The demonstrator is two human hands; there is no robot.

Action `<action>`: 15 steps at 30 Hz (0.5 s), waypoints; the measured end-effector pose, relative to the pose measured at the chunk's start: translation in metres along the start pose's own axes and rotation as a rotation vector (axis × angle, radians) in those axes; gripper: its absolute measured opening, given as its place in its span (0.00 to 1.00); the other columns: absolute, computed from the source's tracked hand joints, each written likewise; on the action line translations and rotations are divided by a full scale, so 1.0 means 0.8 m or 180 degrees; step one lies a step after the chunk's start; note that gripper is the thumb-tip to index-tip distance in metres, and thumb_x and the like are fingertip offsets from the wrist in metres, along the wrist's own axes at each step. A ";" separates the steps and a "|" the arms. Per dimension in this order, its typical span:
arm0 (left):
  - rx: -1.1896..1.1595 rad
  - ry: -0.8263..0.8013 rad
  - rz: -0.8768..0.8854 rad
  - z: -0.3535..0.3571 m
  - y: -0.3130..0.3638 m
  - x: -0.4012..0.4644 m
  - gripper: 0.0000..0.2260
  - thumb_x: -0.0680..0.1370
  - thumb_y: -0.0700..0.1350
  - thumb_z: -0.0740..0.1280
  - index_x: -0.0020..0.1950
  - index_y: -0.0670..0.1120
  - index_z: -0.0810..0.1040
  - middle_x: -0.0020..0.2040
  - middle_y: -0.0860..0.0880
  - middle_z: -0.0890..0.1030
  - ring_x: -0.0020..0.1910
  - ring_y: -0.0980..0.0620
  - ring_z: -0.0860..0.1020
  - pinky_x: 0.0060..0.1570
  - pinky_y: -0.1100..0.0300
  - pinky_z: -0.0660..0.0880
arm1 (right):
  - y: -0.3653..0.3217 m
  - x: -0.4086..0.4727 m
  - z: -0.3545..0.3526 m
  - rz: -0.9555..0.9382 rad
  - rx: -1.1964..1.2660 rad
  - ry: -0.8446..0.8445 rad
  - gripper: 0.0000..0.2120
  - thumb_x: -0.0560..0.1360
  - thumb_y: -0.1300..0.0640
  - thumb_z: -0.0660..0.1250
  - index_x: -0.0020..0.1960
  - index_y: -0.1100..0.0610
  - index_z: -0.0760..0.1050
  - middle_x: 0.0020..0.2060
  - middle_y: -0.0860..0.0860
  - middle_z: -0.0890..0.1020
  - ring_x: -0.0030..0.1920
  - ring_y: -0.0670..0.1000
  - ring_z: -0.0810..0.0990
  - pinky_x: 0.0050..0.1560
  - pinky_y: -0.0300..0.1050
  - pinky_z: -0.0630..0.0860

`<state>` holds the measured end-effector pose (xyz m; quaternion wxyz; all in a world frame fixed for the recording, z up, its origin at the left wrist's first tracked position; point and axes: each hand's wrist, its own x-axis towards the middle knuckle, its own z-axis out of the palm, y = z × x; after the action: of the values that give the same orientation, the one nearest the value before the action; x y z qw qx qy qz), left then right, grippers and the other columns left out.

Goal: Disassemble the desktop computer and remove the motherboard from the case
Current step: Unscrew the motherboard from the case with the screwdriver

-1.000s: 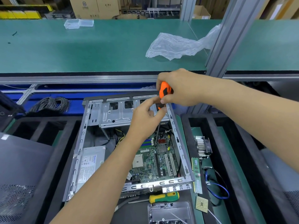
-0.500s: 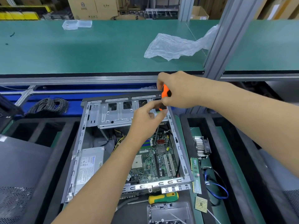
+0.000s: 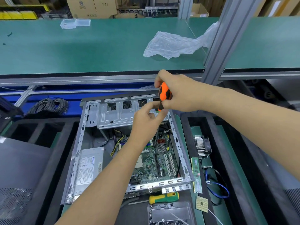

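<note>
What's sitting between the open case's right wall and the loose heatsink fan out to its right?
In the head view, a green RAM stick lies lengthwise between the case and the heatsink fan, just outside the case wall.

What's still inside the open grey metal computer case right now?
Inside the grey metal case: green motherboard, silver power supply, yellow-black wire bundle, silver drive cage. The left forearm covers the board's left part.
</note>
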<state>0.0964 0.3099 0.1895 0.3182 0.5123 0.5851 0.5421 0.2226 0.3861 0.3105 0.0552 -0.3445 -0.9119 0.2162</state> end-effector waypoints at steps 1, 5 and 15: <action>-0.0014 0.0053 -0.0021 0.001 0.001 0.001 0.07 0.77 0.50 0.71 0.52 0.50 0.79 0.23 0.56 0.67 0.24 0.54 0.59 0.28 0.60 0.59 | 0.000 0.000 0.000 -0.0014 -0.0073 0.0048 0.19 0.73 0.44 0.70 0.55 0.48 0.64 0.43 0.47 0.77 0.42 0.47 0.75 0.40 0.47 0.73; 0.0129 0.0153 -0.0027 0.003 0.002 0.007 0.10 0.73 0.51 0.74 0.46 0.54 0.73 0.36 0.56 0.75 0.25 0.55 0.62 0.29 0.63 0.64 | -0.002 0.004 0.000 0.0119 -0.0737 0.0193 0.24 0.72 0.33 0.65 0.53 0.50 0.64 0.41 0.51 0.75 0.41 0.55 0.75 0.40 0.51 0.74; 0.0235 0.0166 -0.0763 -0.014 -0.053 -0.015 0.14 0.78 0.59 0.65 0.44 0.49 0.76 0.37 0.54 0.78 0.30 0.58 0.73 0.35 0.62 0.69 | 0.012 -0.007 0.004 0.0113 -0.0358 0.0433 0.12 0.76 0.48 0.66 0.50 0.52 0.66 0.34 0.53 0.77 0.36 0.58 0.78 0.38 0.57 0.78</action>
<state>0.0786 0.3000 0.1488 0.3463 0.4358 0.6699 0.4914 0.2320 0.3877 0.3038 0.0937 -0.3770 -0.9105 0.1418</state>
